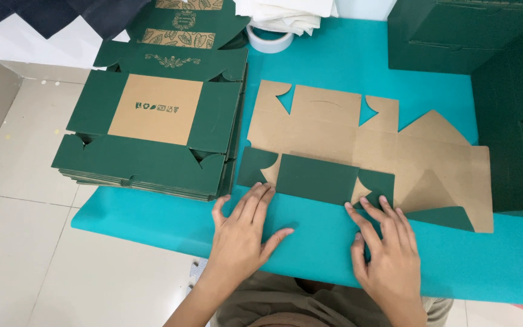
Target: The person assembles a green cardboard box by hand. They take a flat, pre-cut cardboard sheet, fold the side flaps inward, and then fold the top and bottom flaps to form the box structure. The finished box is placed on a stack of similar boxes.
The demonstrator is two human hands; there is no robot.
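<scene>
Cardboard is being pressed flat on the turquoise table (334, 60): a die-cut box blank (358, 148) is being held there with its brown inner face turned up. The blank's long axis is running left to right across the table, parallel to the near edge, with its notched tabs pointing away from the person and a pointed flap reaching toward the right. Along the blank's near edge a dark green panel (317, 178) is being folded back over the brown face, so that the printed outer colour is being shown there; smaller green flaps are lying at either end of that panel, and one more green corner is turned up further right.

The left hand (240, 233) is being laid flat, fingers spread and unclenched, with its fingertips (260, 192) touching the near left end of the green panel; nothing is being gripped. The right hand (388, 248) is being laid open in the same way, its fingertips (370, 206) touching the panel's near right end, and nothing is being gripped by it either.

Just left of the blank a stack of flat green box blanks (152, 121) is being kept. Beyond the blank, a roll of white tape (269, 41) is lying beside what seems to be folded white cloth (286, 13), only partly in view. Dark green assembled boxes (491, 60) are standing right of the blank.
</scene>
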